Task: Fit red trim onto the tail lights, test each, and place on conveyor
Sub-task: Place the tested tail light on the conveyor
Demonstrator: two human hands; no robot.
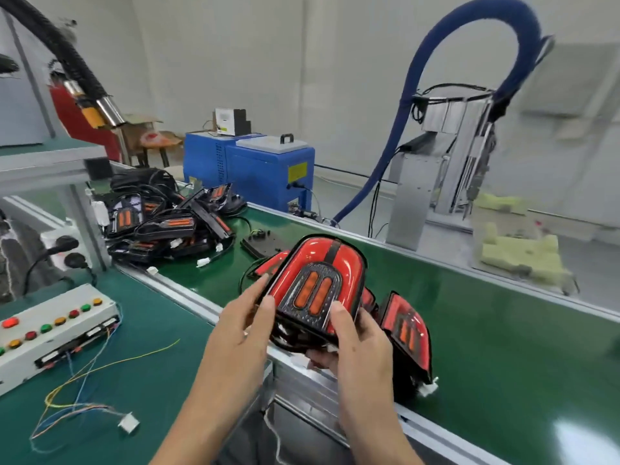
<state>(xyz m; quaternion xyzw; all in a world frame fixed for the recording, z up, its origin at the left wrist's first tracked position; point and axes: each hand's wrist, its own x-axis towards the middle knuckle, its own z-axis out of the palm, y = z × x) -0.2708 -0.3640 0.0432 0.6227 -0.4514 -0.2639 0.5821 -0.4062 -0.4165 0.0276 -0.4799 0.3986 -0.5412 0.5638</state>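
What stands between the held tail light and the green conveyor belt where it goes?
Nothing visible. Both hands, left hand and right hand, grip the tail light over the belt's near edge. Bare conveyor belt lies beyond; another finished light sits close on its right.

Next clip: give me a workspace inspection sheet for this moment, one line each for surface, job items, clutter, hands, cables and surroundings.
Surface: green conveyor belt beside a green bench mat.
Job items: held tail light has red trim on; finished tail light lies on the belt; pile of untrimmed lights at the far end.
Clutter: yellow foam blocks past the belt.
Hands: left hand and right hand grip the held light over the belt edge.
Cables: loose coloured wires run from the button test box.
Surroundings: blue machine, blue hose.
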